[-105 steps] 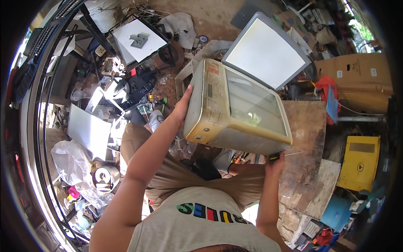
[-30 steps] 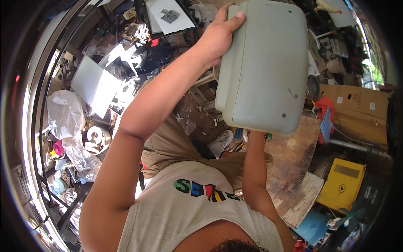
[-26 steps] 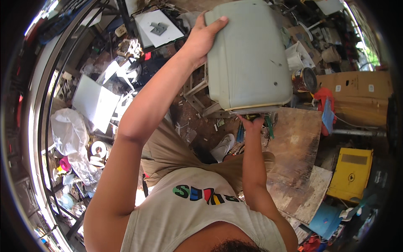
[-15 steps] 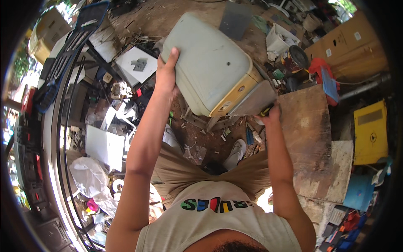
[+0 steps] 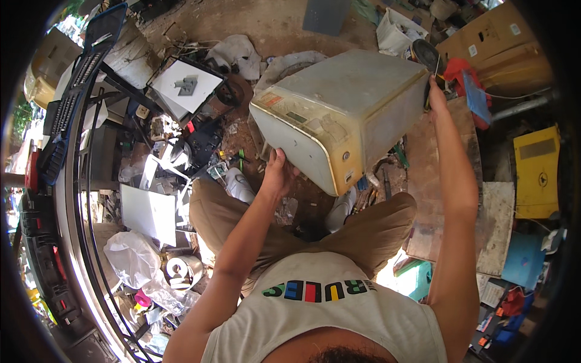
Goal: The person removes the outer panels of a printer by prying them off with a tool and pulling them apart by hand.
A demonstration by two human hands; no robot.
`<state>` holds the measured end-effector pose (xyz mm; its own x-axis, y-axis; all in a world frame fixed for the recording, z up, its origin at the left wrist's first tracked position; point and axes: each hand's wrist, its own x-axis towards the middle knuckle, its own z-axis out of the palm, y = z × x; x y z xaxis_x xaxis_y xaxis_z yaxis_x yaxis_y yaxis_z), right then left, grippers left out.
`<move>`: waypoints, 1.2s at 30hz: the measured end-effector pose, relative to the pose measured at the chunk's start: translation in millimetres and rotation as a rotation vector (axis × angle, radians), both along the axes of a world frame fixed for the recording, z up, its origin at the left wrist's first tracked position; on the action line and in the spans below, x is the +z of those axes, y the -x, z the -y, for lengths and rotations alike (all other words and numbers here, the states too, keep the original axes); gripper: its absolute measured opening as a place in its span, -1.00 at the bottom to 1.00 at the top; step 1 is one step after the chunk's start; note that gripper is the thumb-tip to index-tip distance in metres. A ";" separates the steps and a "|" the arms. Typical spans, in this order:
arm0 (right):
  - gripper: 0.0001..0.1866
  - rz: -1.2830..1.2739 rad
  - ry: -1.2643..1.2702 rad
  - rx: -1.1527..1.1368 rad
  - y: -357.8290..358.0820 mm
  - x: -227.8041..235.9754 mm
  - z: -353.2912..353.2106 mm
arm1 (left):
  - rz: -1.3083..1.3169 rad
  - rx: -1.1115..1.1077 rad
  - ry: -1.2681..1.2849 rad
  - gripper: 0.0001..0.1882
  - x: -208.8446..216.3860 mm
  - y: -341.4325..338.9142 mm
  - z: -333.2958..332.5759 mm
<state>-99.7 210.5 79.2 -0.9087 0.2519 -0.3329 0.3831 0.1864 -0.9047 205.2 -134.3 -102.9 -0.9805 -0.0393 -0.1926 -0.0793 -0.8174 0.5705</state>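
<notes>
The boxy grey casing with yellowed edges hung just past twelve o'clock from the person's chest — lifted, not set down. Its visible sides were joined and whole; whether anything was loosened inside could not be told. The left hand grasped the casing's edge at eight o'clock; the right hand, clasped round a slim-shafted tool, braced it near three. Outward lay a stained board at four o'clock and a bracket-topped white panel at ten.
</notes>
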 end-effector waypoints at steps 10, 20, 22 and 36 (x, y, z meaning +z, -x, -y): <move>-0.26 -0.165 -0.567 0.196 66.9 -22.6 45.3 | 0.087 -0.007 -0.160 -0.15 -19.5 13.1 -5.5; -0.21 -0.145 -0.826 0.153 69.5 -5.8 78.8 | 0.420 0.346 0.214 0.08 9.1 11.5 2.7; -0.21 -0.138 -0.902 0.165 70.0 1.7 88.3 | 0.384 0.675 0.795 0.23 27.7 15.0 9.1; -0.18 -0.142 -0.962 0.167 87.2 -2.3 93.7 | -0.217 -0.537 1.802 0.08 215.8 132.0 69.5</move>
<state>-186.9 116.8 76.9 -0.9730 0.2223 0.0618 0.1839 0.9089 -0.3744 73.2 -203.9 112.9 -0.9541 0.2506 -0.1640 0.0929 0.7681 0.6335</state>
